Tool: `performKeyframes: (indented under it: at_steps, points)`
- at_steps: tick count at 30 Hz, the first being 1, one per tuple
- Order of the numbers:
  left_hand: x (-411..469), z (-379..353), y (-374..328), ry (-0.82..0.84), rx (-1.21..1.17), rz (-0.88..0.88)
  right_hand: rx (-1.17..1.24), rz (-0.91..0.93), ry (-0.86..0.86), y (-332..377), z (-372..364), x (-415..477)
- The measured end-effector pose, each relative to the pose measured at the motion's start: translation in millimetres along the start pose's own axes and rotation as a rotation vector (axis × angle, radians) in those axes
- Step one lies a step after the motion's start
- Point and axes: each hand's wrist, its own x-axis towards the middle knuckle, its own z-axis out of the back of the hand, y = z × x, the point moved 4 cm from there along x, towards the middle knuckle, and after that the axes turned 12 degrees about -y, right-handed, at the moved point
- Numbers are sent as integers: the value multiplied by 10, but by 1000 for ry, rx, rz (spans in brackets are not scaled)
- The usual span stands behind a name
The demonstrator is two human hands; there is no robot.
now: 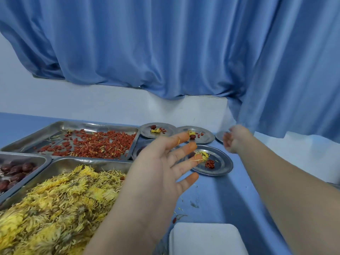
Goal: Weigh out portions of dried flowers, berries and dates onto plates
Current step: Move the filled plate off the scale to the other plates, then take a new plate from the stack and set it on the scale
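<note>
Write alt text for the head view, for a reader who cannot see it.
A person's open left hand and blurred right hand reach over small metal plates holding small mixed portions. Left of them on the blue table stand trays of yellow dried flowers, red berries and dates.

In front, flower tray point(77, 163); behind it, berry tray point(60, 128); at left, date tray point(39, 157); rightward, plates point(221, 163).
</note>
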Motion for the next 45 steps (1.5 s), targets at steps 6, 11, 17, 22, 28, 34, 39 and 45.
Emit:
performKeyframes:
  at_steps: [6,11,17,22,28,34,39,45]
  points:
    - [-261,-291,184,209,177,1,-254,93,325,382,313,-1112]
    - [-454,-472,228,374,258,-55,-332,226,453,568,1162,-1737]
    - [-692,-642,483,491,345,-99,-722,522,403,722,2183,-2058]
    - [-796,-589,719,375,304,-95,-1258,916,293,707,2692,-2028]
    - [-820,-168,763,206,198,-127,-1668,1172,390,430,2924,-2015]
    - [-794,148,717,131,-31,-58,-1719,1284,294,402,2992,-2069]
    - [-827,222,766,127,-91,-21,-1729,1369,91,416,3025,-2142]
    - [-879,264,770,125,-93,-34,-1762,1592,-122,369,3079,-2262]
